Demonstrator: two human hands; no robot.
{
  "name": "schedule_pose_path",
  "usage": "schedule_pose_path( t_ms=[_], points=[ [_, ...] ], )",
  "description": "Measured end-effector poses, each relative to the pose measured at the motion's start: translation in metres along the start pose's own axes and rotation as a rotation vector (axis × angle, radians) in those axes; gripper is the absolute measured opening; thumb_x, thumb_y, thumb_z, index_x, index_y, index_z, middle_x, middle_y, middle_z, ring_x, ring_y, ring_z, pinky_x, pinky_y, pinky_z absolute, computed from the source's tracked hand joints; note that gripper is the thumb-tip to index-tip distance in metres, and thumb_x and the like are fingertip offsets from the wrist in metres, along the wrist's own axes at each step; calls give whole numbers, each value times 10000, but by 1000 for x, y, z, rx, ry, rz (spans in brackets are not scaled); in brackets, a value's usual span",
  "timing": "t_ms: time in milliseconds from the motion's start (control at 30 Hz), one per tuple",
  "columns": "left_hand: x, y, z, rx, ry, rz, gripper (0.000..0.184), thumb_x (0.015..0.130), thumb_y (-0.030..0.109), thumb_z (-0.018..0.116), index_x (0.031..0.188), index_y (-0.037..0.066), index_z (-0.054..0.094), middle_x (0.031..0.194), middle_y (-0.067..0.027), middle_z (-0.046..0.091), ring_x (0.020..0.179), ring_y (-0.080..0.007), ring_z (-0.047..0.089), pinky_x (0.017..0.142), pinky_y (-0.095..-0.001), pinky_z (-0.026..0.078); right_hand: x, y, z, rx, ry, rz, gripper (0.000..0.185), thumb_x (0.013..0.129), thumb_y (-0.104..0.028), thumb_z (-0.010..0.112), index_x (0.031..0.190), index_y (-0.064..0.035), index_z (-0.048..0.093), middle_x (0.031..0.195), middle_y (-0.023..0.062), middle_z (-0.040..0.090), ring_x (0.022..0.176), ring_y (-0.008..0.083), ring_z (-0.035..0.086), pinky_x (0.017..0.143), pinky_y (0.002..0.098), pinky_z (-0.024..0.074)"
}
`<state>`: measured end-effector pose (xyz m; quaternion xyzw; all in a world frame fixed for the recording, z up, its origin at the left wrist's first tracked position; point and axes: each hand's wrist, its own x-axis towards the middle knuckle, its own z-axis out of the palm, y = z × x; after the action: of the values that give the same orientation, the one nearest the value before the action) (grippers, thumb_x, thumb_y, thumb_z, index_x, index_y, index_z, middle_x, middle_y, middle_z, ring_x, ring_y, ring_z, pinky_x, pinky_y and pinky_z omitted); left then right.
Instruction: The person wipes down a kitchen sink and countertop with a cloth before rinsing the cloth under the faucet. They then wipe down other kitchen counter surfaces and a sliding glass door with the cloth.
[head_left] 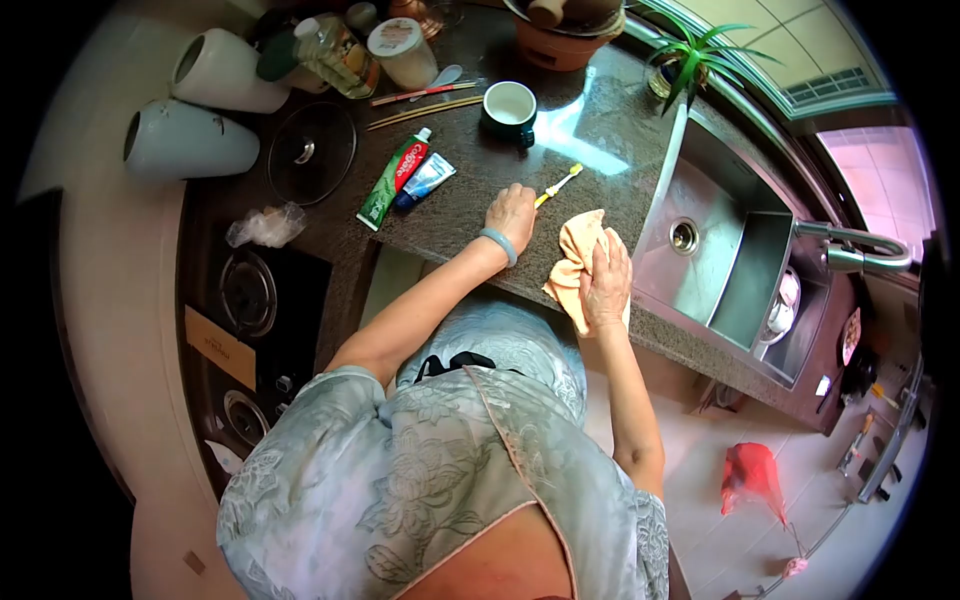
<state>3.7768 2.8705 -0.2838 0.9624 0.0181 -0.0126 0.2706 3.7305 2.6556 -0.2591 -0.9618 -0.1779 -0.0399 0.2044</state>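
Observation:
My left hand (512, 214) is closed around the handle of a yellow toothbrush (557, 186) at the counter's front edge; its bristled head points up and right. Beside it, my right hand (606, 284) grips an orange cloth (577, 250), which lies bunched on the counter and hangs over the edge. To the left of my left hand lie a red and green toothpaste tube (394, 180) and a smaller blue and white tube (426, 182). A dark green mug (510, 112) with a white inside stands farther back.
On the right is a steel sink (690, 190) with a tap (855, 252). Chopsticks (425, 112), a glass lid (312, 152), jars (403, 54) and two tall vases (190, 142) occupy the back left. A potted plant (690, 65) stands behind the sink. The stove (262, 320) is at left.

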Motion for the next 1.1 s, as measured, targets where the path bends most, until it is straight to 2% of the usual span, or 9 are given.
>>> schedule_pose_path(
  t_ms=[233, 367, 433, 500, 567, 733, 833, 900, 1100],
  points=[
    [-50, -40, -51, -124, 128, 91, 153, 856, 71, 626, 991, 34, 563, 952, -154, 551, 909, -345, 551, 800, -428, 460, 56, 6, 18, -35, 49, -62, 558, 793, -61, 613, 1324, -25, 444, 1429, 211, 384, 1339, 380, 355, 1116, 467, 295],
    [-63, -69, -75, -134, 278, 48, 148, 862, 53, 611, 997, 15, 566, 925, -164, 570, 831, -336, 579, 737, -404, 477, 103, -7, 32, -36, 20, -74, 557, 796, -76, 622, 1324, -24, 453, 1434, 220, 376, 1337, 386, 352, 1107, 472, 298],
    [-59, -80, -83, -331, 303, -94, 143, 885, 58, 608, 1010, -2, 573, 919, -155, 599, 751, -280, 610, 665, -352, 497, 113, -18, 48, -84, 26, -67, 549, 801, -92, 626, 1321, -24, 463, 1437, 213, 381, 1347, 375, 345, 1109, 468, 291],
    [-55, -85, -93, -564, 211, -232, 160, 934, 89, 591, 1052, -17, 573, 898, -92, 624, 747, -138, 608, 659, -275, 503, 109, -32, 65, -191, -23, -138, 525, 859, -199, 583, 1331, -5, 458, 1463, 201, 363, 1367, 352, 332, 1135, 464, 262],
    [-48, -100, -91, -793, 135, -247, 183, 959, 111, 565, 1086, -20, 557, 914, -55, 618, 795, -106, 599, 698, -253, 502, 94, -63, 69, -267, -101, -224, 539, 896, -291, 549, 1338, 1, 449, 1470, 202, 357, 1381, 348, 314, 1143, 477, 247],
    [-30, -92, -98, -1015, 105, -293, 186, 952, 92, 562, 1083, -39, 549, 893, -56, 608, 746, -111, 579, 670, -254, 496, 53, -112, 51, 150, -219, -427, 584, 856, -435, 616, 1264, -31, 507, 1464, 210, 371, 1347, 374, 372, 1128, 505, 260],
    [-10, -91, -93, -1014, 77, -271, 187, 941, 106, 582, 1070, -28, 564, 874, -53, 617, 750, -115, 585, 673, -256, 494, 47, -96, 43, 193, -286, -425, 524, 774, -288, 697, 1226, -70, 547, 1458, 165, 401, 1342, 358, 382, 1132, 499, 254],
    [12, -93, -85, -784, 129, -156, 180, 915, 117, 620, 1039, -10, 589, 847, -52, 631, 746, -122, 592, 670, -269, 493, 46, -77, 33, 152, -241, -377, 523, 753, -212, 688, 1238, -77, 543, 1460, 142, 407, 1343, 341, 387, 1138, 496, 248],
    [83, -50, -114, -412, 291, 2, 178, 835, 124, 691, 952, 5, 628, 822, -121, 664, 724, -213, 636, 684, -338, 513, 43, -21, 9, 122, 51, -61, 520, 729, -90, 667, 1228, -53, 524, 1422, 170, 429, 1317, 366, 396, 1115, 491, 284]
  ],
)
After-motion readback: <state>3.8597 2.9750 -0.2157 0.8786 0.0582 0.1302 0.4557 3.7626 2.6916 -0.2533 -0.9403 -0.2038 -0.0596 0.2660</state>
